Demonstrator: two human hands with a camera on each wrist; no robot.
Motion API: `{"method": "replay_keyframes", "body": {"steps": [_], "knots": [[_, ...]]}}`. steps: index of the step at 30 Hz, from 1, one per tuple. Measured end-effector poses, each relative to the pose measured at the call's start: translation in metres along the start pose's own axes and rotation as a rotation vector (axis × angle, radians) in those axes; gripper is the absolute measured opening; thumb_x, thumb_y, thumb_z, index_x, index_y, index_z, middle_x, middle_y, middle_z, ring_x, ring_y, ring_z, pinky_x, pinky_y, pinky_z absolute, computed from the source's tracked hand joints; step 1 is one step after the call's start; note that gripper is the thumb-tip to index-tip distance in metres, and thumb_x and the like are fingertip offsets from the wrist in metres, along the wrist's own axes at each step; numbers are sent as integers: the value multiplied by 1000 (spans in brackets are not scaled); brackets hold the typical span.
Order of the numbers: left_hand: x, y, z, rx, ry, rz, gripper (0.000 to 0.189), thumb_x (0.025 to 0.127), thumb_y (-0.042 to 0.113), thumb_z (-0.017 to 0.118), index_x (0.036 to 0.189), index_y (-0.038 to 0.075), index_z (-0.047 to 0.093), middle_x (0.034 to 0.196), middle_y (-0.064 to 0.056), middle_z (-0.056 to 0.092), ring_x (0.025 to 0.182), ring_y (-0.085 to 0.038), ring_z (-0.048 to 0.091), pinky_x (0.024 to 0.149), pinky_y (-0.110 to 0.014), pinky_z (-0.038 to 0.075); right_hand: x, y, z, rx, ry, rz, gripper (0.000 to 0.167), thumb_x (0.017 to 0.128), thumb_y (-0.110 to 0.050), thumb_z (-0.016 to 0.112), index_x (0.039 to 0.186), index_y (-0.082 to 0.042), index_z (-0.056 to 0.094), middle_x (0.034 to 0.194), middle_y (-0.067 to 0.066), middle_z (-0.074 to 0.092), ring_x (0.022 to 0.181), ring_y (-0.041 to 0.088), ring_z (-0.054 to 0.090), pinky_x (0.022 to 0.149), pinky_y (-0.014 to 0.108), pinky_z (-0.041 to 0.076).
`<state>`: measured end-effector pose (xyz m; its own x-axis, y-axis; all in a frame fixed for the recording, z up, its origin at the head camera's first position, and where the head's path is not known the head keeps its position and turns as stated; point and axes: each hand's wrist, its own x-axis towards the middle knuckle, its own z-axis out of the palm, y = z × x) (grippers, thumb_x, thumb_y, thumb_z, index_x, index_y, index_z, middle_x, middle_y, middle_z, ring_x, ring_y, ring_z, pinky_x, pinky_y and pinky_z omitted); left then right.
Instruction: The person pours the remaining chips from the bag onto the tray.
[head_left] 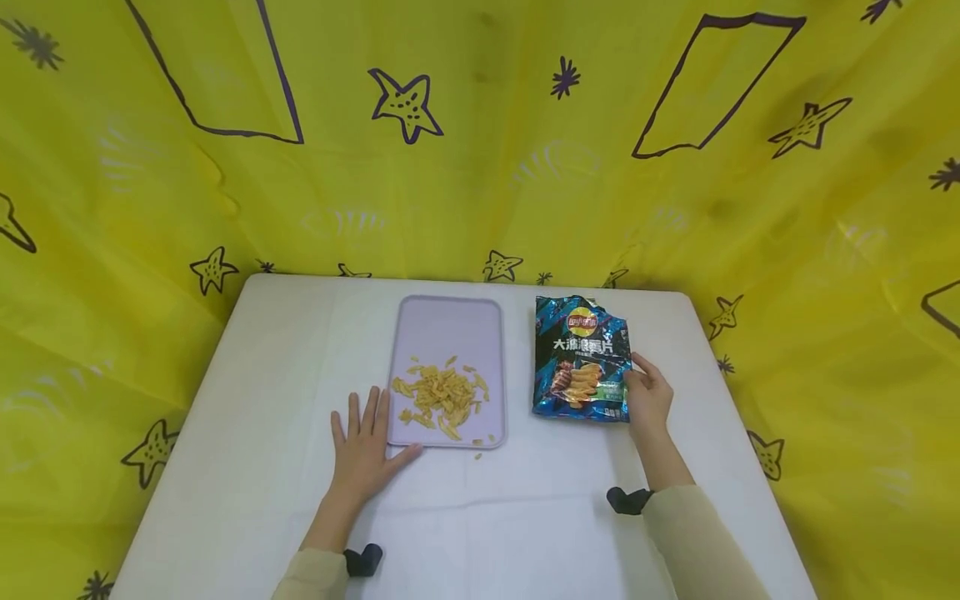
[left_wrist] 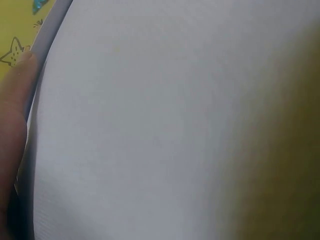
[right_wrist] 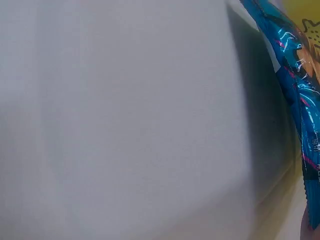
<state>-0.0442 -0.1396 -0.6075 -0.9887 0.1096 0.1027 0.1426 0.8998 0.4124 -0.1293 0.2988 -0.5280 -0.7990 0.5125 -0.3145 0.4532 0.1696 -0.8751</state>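
Observation:
A blue and black chip bag (head_left: 581,358), its top edge torn, is pinched at its right side by my right hand (head_left: 649,396). In the right wrist view the bag (right_wrist: 300,95) shows edge-on at the right. My left hand (head_left: 365,450) lies with fingers straight and spread along the left edge of a pale purple tray (head_left: 448,329), the thumb at its front corner. In the left wrist view one finger (left_wrist: 15,95) appears at the left. A heap of ridged potato chips (head_left: 444,392), many broken, covers the tray's front half.
A white cloth-covered table (head_left: 480,533) holds everything. Small chip crumbs (head_left: 477,456) lie just off the tray's front edge. Black wrist straps (head_left: 628,501) sit on both wrists. A yellow curtain (head_left: 480,183) with star drawings hangs behind and at the sides.

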Motion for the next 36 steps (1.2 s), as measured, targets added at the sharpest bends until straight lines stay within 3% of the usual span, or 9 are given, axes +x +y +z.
{"method": "replay_keyframes", "body": {"steps": [8, 13, 16, 19, 22, 24, 27, 31, 36], "knots": [[3, 1, -1, 17, -42, -20, 111, 82, 69, 64, 161, 9, 14, 167, -16, 13, 152, -46, -2, 115, -69, -6, 0, 22, -3, -142, -57, -80, 51, 104, -15, 47, 154, -18, 39, 148, 21, 50, 133, 36, 51, 107, 48, 44], [4, 2, -2, 5, -56, -20, 111, 82, 68, 65, 160, 8, 14, 167, -16, 12, 152, -46, -4, 115, -70, -6, -6, 30, -5, -290, -87, -243, 53, 103, -14, 50, 154, -12, 38, 155, 22, 39, 142, 44, 37, 114, 56, 33], [5, 2, -3, 15, -66, -20, 112, 82, 70, 63, 160, 8, 13, 167, -16, 10, 152, -46, -4, 115, -69, -6, -21, 32, 3, -396, -23, -519, 45, 97, -10, 58, 141, -6, 54, 150, 25, 44, 137, 51, 36, 112, 62, 28], [5, 2, -3, 19, -77, -20, 112, 82, 70, 62, 161, 8, 13, 167, -16, 9, 152, -45, -5, 115, -70, -7, -47, 29, 18, -453, -21, -942, 29, 85, -5, 69, 114, -2, 71, 119, 21, 64, 109, 41, 57, 95, 52, 45], [6, 2, -4, 19, -85, -19, 112, 82, 71, 62, 161, 8, 12, 168, -15, 8, 152, -45, -6, 114, -70, -7, -78, 25, 39, -491, -211, -1329, 19, 78, -5, 75, 96, -8, 77, 86, 4, 67, 72, 17, 61, 66, 26, 51], [6, 3, -4, 18, -91, -22, 112, 83, 71, 62, 161, 8, 11, 168, -15, 8, 152, -45, -6, 114, -70, -7, -98, 22, 52, -572, -378, -1455, 20, 79, -9, 77, 98, -16, 80, 80, -6, 66, 62, 5, 55, 54, 17, 45], [6, 3, -5, 27, -98, -27, 112, 83, 72, 61, 161, 8, 11, 168, -16, 7, 152, -46, -6, 114, -70, -7, -117, 23, 71, -732, -488, -1533, 21, 83, -17, 77, 103, -25, 80, 78, -10, 63, 59, 1, 46, 50, 14, 36], [6, 4, -5, 29, -93, -26, 112, 83, 72, 60, 161, 7, 11, 167, -17, 9, 151, -47, -4, 114, -71, -6, -124, 28, 87, -882, -463, -1583, 24, 86, -21, 76, 107, -31, 79, 78, -9, 63, 55, 4, 45, 45, 18, 31], [3, 3, -4, 18, -81, -32, 112, 83, 70, 62, 160, 7, 13, 167, -17, 11, 151, -47, -3, 114, -70, -5, -126, 35, 95, -936, -426, -1600, 19, 88, -22, 74, 104, -30, 78, 78, -8, 63, 51, 7, 47, 41, 21, 32]]}}
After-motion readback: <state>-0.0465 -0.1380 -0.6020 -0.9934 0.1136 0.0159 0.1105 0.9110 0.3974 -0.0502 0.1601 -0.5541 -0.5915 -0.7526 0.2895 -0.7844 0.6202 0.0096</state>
